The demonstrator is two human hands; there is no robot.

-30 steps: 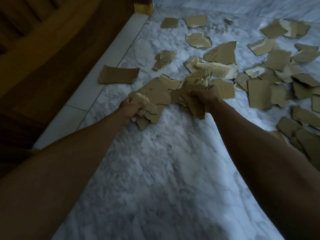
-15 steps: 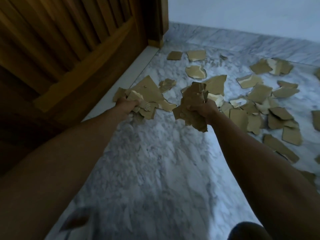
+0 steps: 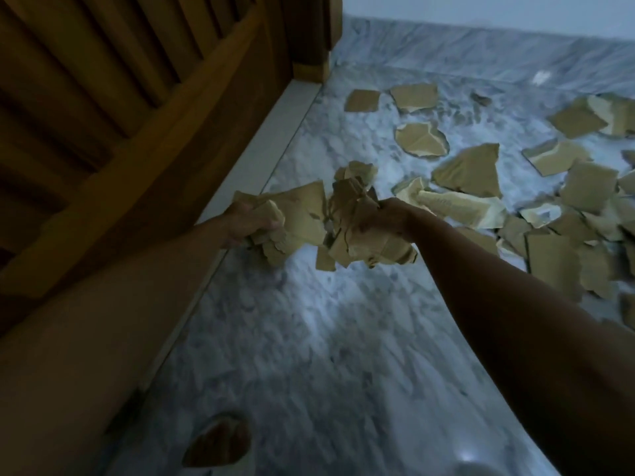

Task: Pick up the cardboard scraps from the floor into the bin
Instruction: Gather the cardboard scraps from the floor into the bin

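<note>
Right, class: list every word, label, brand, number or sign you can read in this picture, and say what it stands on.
None: no readable text shows anywhere.
Cardboard scraps on the marble floor: plain brown, no print visible.
Bunch of scraps in the left hand and bunch in the right hand: crumpled, dim and blurred, no lettering discernible.
Wooden slatted panel: unmarked.

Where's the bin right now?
Not in the head view: only the left hand and right hand gripping cardboard scraps above the marble floor.
</note>
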